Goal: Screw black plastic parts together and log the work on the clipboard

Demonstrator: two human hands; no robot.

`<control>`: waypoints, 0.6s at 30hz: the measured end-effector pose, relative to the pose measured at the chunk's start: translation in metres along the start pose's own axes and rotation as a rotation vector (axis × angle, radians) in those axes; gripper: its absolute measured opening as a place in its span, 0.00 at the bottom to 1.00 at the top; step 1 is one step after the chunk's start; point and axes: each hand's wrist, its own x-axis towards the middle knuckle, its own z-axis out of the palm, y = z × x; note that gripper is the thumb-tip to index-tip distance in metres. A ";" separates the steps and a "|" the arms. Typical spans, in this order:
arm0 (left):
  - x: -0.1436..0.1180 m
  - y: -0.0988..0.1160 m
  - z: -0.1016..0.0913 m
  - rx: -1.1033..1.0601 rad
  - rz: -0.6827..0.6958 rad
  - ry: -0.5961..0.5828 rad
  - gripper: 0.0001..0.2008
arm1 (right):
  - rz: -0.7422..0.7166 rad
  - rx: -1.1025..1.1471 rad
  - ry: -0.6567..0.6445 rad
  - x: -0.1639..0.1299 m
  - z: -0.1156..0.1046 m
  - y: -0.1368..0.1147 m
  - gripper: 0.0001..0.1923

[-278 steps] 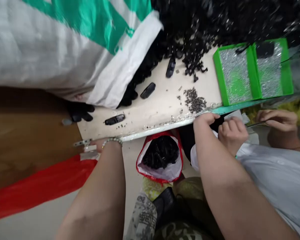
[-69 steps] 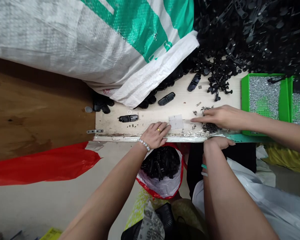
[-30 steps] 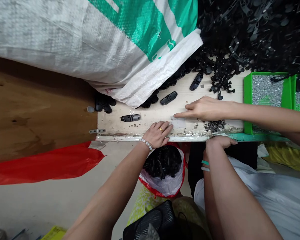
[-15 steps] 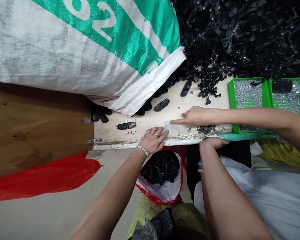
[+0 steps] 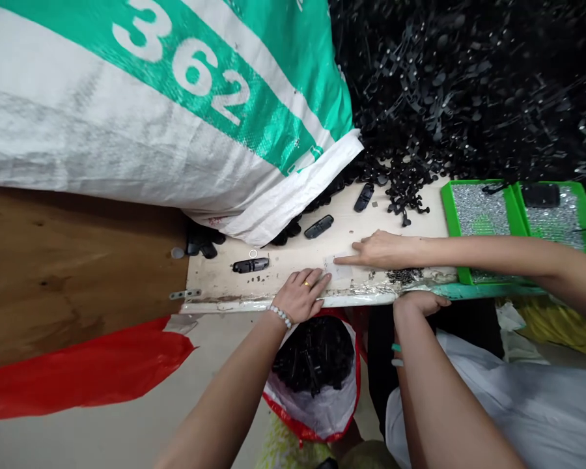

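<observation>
My left hand (image 5: 303, 294), with a bead bracelet and a ring, lies flat at the front of the pale table (image 5: 293, 251). Its fingertips touch a small clear sheet (image 5: 336, 267). A co-worker's hand (image 5: 381, 249) reaches in from the right and presses a fingertip on the same sheet. My right hand (image 5: 417, 301) is curled over the table's front edge, just below a small heap of black bits (image 5: 403, 275). A black clip (image 5: 251, 265) lies left of my left hand, beside a small metal ring (image 5: 252, 253).
A white and green woven sack (image 5: 151, 130) covers the table's back left. A big pile of black plastic parts (image 5: 469, 98) fills the back right. Two green trays (image 5: 478, 215) hold silver bits. A red-rimmed bag (image 5: 317, 358) of black parts hangs below the edge.
The co-worker's hand has slid left from the heap of bits onto the clear sheet. My hands have stayed at the table edge. The view has tilted up towards the sack.
</observation>
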 end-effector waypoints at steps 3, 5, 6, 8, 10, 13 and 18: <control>-0.001 0.001 -0.001 -0.036 -0.022 -0.047 0.29 | 0.008 0.011 0.037 -0.013 -0.007 0.002 0.33; -0.002 0.001 0.003 -0.062 -0.033 -0.073 0.29 | 0.042 0.030 0.025 -0.025 -0.006 0.010 0.31; -0.003 0.001 0.005 -0.065 -0.032 -0.072 0.30 | 0.056 0.044 0.018 -0.031 -0.003 0.015 0.28; -0.003 0.000 0.009 -0.064 -0.031 -0.066 0.30 | 0.056 0.041 -0.021 -0.041 0.005 0.023 0.28; -0.003 0.000 0.010 -0.057 -0.031 -0.066 0.30 | 0.016 0.013 -0.057 -0.048 0.012 0.024 0.28; -0.003 0.000 0.007 -0.048 -0.023 -0.053 0.30 | -0.014 -0.007 -0.080 -0.048 0.014 0.018 0.34; -0.003 0.000 0.006 -0.030 -0.003 -0.036 0.26 | 0.052 0.044 -0.120 -0.028 -0.001 0.009 0.37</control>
